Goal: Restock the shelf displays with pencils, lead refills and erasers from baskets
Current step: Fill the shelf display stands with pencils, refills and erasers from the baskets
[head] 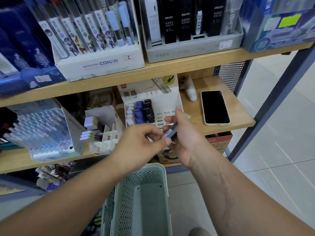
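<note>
A dark lead refill case [171, 132] with a barcode label is held between both hands, just in front of the white lead display box [172, 96] on the middle shelf. My left hand [139, 142] pinches its near end with thumb and fingers. My right hand [184, 135] cradles it from the right, fingers curled round it. The display box holds blue and black refill cases [144, 109] in its left slots; the slots on its right stand open. A pale green perforated basket [129, 193] sits below my arms, its visible bottom bare.
A phone [215, 107] lies face up on the shelf right of the display box, with a small white object [190, 92] behind it. Another white display [104, 128] with lilac cases stands to the left. The upper shelf [187, 63] carries refill boxes. Tiled floor lies to the right.
</note>
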`<action>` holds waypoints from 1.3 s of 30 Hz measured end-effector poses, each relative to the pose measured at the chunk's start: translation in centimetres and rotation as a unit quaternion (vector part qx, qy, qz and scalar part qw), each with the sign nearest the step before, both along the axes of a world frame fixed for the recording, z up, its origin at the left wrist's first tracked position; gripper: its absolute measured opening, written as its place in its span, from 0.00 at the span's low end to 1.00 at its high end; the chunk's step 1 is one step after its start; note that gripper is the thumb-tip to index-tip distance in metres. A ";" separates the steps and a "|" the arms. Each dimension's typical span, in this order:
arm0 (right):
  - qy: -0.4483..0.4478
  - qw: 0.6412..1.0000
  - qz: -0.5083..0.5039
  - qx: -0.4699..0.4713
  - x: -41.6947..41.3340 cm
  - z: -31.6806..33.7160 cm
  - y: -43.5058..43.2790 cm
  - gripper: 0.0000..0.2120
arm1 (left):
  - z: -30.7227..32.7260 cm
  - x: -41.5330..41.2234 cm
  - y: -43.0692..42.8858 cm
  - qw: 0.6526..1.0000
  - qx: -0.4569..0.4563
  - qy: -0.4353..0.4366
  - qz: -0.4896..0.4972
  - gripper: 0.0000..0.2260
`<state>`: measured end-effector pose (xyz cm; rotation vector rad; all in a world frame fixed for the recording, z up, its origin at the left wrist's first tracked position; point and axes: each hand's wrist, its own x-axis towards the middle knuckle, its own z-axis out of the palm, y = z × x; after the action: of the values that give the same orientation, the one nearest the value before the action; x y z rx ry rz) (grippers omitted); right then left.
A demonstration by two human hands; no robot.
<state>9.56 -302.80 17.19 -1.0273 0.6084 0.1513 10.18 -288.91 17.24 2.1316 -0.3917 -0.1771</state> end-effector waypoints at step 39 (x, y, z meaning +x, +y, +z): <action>0.026 0.985 0.081 -0.150 0.2 -1.3 4.1 0.18 | -1.6 2.4 7.9 0.991 -0.059 -0.047 0.108 0.11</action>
<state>9.73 -298.73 15.93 -1.3692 0.6051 0.2345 12.61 -281.01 15.68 2.0525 -0.2172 0.0686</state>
